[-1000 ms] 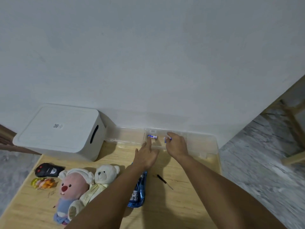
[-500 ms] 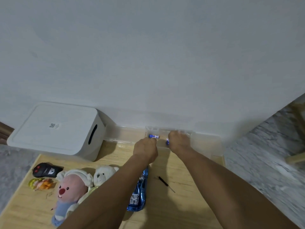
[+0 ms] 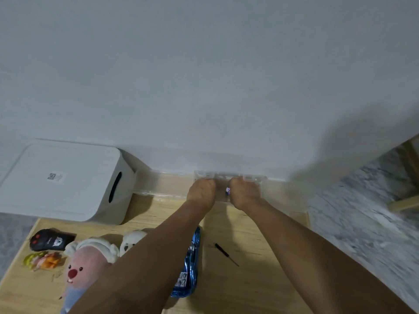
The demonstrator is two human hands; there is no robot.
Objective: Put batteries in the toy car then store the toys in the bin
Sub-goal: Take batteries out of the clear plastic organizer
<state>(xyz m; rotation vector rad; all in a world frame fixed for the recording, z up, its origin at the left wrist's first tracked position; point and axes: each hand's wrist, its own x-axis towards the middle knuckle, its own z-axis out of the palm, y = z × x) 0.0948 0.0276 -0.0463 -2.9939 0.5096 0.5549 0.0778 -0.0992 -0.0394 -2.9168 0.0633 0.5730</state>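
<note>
A small clear battery case point(image 3: 229, 176) lies at the table's far edge against the wall. My left hand point(image 3: 201, 193) and my right hand point(image 3: 244, 193) both grip it with curled fingers, knuckles toward me. One blue-and-white battery point(image 3: 227, 191) shows between the hands, beside my right thumb. Whether a second battery lies under my left hand is hidden. The blue toy car point(image 3: 189, 266) lies on the table below my left forearm, partly covered by it. The white lidded bin point(image 3: 68, 177) stands at the back left.
A black screwdriver point(image 3: 226, 254) lies right of the car. At the left are a black remote point(image 3: 51, 240), a yellow-orange toy point(image 3: 43, 260), a pink plush point(image 3: 85, 266) and a white bear plush point(image 3: 133, 241). A long clear tray point(image 3: 158, 184) sits along the wall. The wooden table point(image 3: 249, 279) ends at right over marble floor.
My left hand went from pointing with a straight finger to curling over the case, covering the battery seen there before. My right hand also closed tighter on the case.
</note>
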